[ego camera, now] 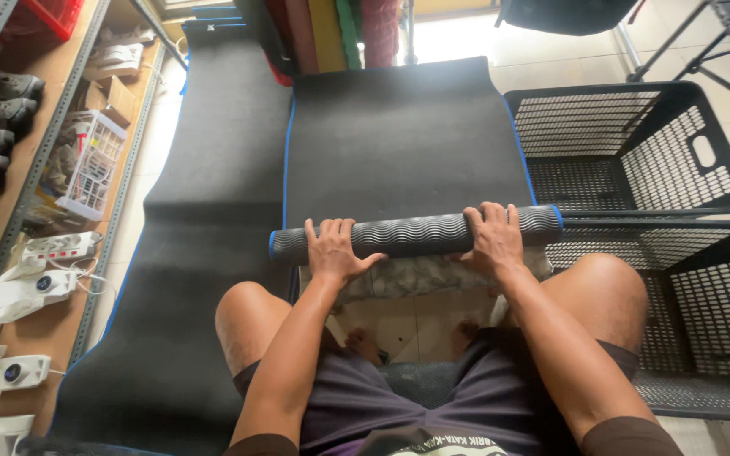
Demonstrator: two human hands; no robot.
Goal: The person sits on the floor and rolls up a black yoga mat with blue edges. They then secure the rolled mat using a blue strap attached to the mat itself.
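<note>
Left hand is laid flat, fingers spread open, on top of the rolled end of the mat. Right hand is curled loosely over the same roll, nothing clasped. The roll lies across a stool in front of the knees; the unrolled dark mat is stretched away beyond. Black crates are seen to the right.

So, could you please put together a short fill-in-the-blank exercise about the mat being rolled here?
1. Both hands, the left hand and the right hand, rest on the rolled part of a dark ____.
2. The mat's thin edge trim is coloured ____.
3. The black perforated crates stand on the person's ____ side.
4. The shelving with shoes and white devices stands on the person's ____ side.

Missing words: mat; blue; right; left
</note>
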